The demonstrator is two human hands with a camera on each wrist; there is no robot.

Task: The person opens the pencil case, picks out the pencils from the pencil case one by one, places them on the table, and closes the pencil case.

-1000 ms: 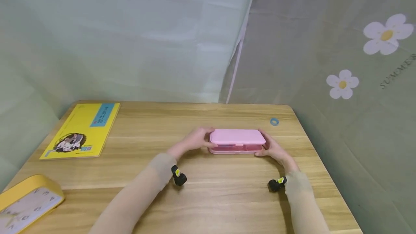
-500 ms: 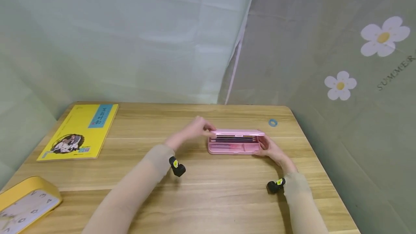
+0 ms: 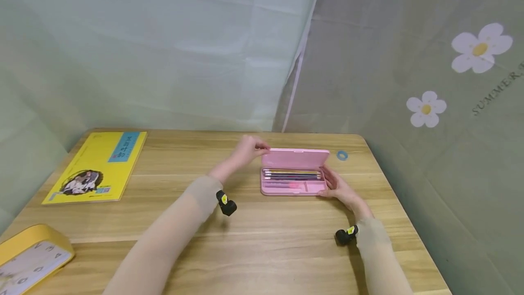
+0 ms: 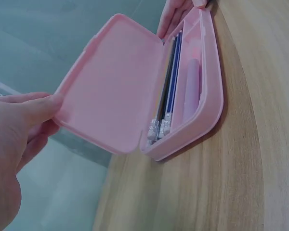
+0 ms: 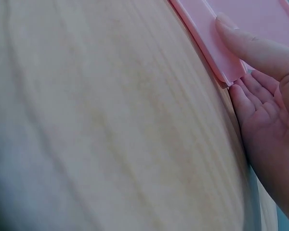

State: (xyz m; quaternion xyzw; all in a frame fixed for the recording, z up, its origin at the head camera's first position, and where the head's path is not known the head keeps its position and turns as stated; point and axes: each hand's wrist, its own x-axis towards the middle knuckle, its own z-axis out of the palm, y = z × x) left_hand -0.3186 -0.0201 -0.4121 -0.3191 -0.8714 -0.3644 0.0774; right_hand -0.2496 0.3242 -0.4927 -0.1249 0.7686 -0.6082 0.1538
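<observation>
A pink pencil case (image 3: 316, 187) lies on the wooden table with its lid (image 3: 295, 157) raised and leaning back. My left hand (image 3: 248, 150) pinches the lid's upper left corner between thumb and fingers. At the other end, my right hand (image 3: 340, 190) holds the base, thumb at the front corner and fingers behind the end wall. Several pencils (image 4: 171, 79) with whitish ends lie along the back compartment. In front of them sits a pale purple pen-like stick (image 4: 191, 91) with a pinkish end, its exact kind unclear.
Behind the case at right lies a small blue ring (image 3: 342, 155). A yellow book (image 3: 98, 163) rests at the table's far left, and a yellow clock (image 3: 37, 254) stands at the near left. Curtains (image 3: 184, 58) hang beyond the table's edges.
My left hand has lifted the lid up and back from nearly closed, bringing the pencils and compartments into sight. My right hand has stayed at the case's right end.
</observation>
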